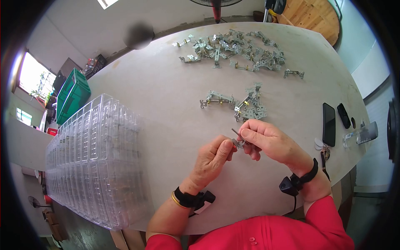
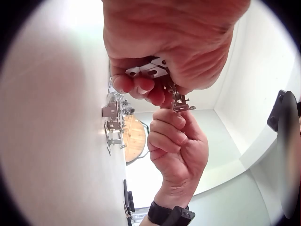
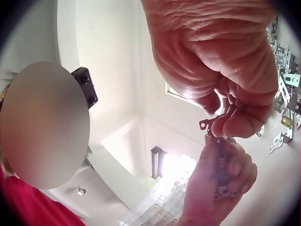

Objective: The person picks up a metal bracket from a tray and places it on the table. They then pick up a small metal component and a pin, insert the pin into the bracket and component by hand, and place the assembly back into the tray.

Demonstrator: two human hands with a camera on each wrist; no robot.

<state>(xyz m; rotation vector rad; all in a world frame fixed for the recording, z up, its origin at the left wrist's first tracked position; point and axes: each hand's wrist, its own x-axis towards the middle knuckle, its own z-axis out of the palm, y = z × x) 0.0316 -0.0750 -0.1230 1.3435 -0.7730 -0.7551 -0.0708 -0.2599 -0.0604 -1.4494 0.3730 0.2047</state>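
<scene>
Over the near part of the table, both hands meet at one small grey metal bracket [image 1: 238, 144]. My left hand [image 1: 212, 159] grips it; in the left wrist view its flat plate with holes [image 2: 151, 70] shows between palm and curled fingers. From the other side my right hand [image 1: 266, 139] pinches the bracket's end, where a thin strip [image 1: 236, 131] sticks out past the fingertips. A holed tab [image 3: 203, 125] shows beside the right fingertips in the right wrist view. Just beyond the hands lies a small group of similar brackets [image 1: 252, 109]. Fingers hide most of the held piece.
A large pile of metal brackets [image 1: 237, 48] spreads across the far side of the table [image 1: 162, 83]. At left stand stacked clear plastic trays [image 1: 96, 166], with a green crate [image 1: 73, 98] behind. A phone [image 1: 329, 124], keys [image 1: 326, 154] and a bottle [image 1: 366, 133] lie at right.
</scene>
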